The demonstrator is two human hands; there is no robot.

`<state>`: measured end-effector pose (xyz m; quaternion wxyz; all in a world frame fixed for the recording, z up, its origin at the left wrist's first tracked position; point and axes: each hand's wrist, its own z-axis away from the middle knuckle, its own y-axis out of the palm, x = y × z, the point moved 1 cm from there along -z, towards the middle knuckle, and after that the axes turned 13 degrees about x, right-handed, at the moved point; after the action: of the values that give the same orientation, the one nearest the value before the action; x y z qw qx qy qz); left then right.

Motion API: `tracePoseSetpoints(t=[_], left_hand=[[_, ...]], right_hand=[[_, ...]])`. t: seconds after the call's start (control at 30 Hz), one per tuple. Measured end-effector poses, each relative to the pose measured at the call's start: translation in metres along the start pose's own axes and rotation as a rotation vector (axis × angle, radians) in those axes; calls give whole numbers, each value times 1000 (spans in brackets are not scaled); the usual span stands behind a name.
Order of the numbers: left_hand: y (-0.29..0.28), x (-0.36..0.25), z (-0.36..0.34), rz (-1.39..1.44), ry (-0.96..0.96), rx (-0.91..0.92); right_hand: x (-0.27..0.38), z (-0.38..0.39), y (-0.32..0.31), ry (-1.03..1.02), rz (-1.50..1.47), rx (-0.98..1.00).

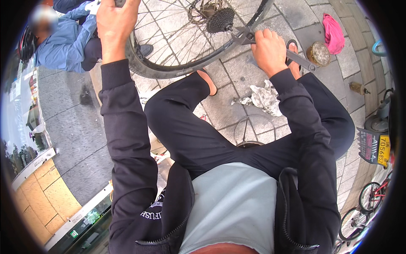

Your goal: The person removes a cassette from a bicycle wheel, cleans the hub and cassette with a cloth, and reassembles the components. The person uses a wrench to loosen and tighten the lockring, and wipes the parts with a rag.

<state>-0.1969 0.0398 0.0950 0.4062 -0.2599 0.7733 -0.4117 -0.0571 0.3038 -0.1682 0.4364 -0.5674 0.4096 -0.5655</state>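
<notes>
A bicycle wheel (169,73) stands tilted in front of me, its black tyre near my knees. My left hand (116,25) is closed on the wheel's left edge; the fingertips are partly cut off by the top of the picture. My right hand (269,51) is wrapped round an adjustable wrench (301,59). The wrench's jaws sit at the axle end beside the dark cassette (220,20); whether they grip a nut is too small to tell. Behind the cassette a brake disc (195,15) shows at the hub.
A crumpled, stained white rag (266,99) lies on the paving between my legs, near a thin hoop (254,116). Beyond my right hand are a round tin (318,54), a pink cloth (334,34) and a small bottle (358,88). A person in blue (67,44) crouches at left; bicycles (370,197) stand at right.
</notes>
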Motion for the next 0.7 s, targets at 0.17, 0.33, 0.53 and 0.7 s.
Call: tracePoseSetpoints(t=[0.17, 0.33, 0.53, 0.7], left_hand=[[-1, 3, 4, -85, 31, -19], [-1, -1, 8, -51, 14, -10], [0, -4, 14, -10, 4, -33], [5, -6, 18, 58, 7, -71]], right_hand=[[-4, 54, 71, 224, -230, 400], [-6, 125, 142, 426, -339, 887], [-5, 122, 147, 241, -242, 914], [20, 25, 93, 477, -1629, 650]])
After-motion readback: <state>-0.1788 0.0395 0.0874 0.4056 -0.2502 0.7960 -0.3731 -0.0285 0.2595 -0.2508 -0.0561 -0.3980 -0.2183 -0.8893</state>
